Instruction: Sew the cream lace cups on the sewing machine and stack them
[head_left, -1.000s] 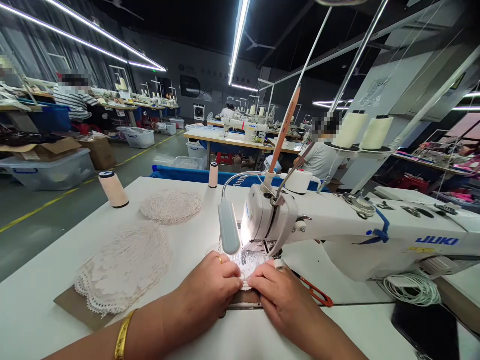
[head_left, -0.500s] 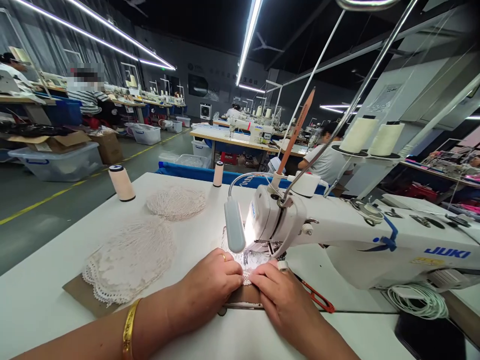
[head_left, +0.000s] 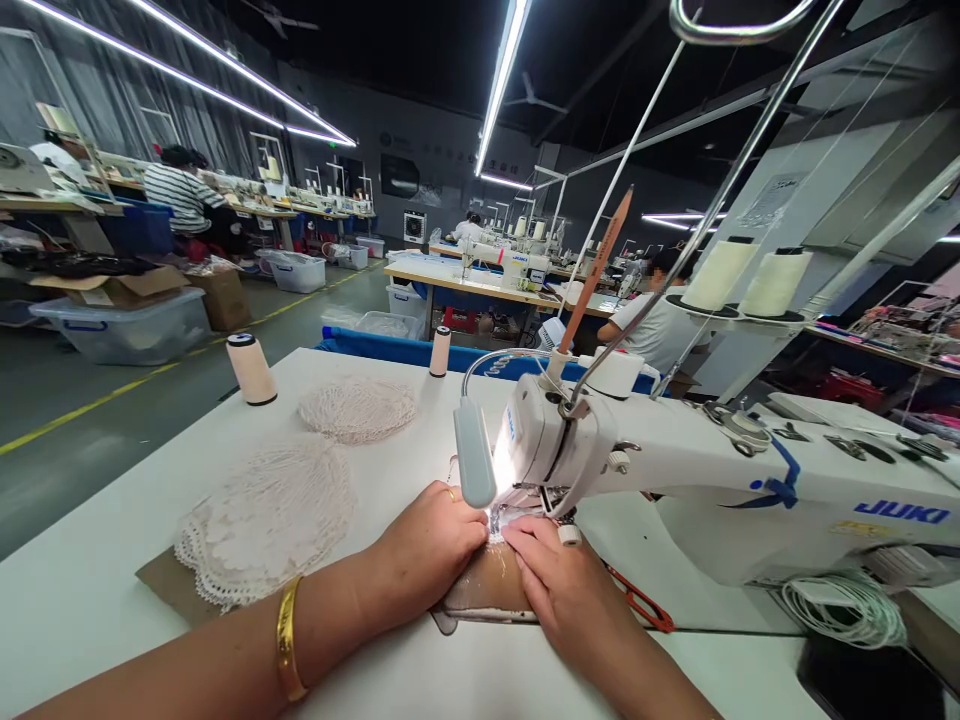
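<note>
The fingers of the left hand (head_left: 435, 540) and right hand (head_left: 574, 580) are kept close together, and the near edge of the lace (head_left: 495, 537) seems to be pinched by them. The lace is set under the front of the sewing machine (head_left: 652, 455), just past a brown patch (head_left: 491, 585). A fingertip could be pricked if it is pushed too near the needle area. The lace could be bunched or bent if it is pulled unevenly. It is made pale, with little holes, and is lit brightly by the lamp (head_left: 474, 455). More lace pieces (head_left: 277, 500) are laid on the white surface (head_left: 397, 685).
</note>
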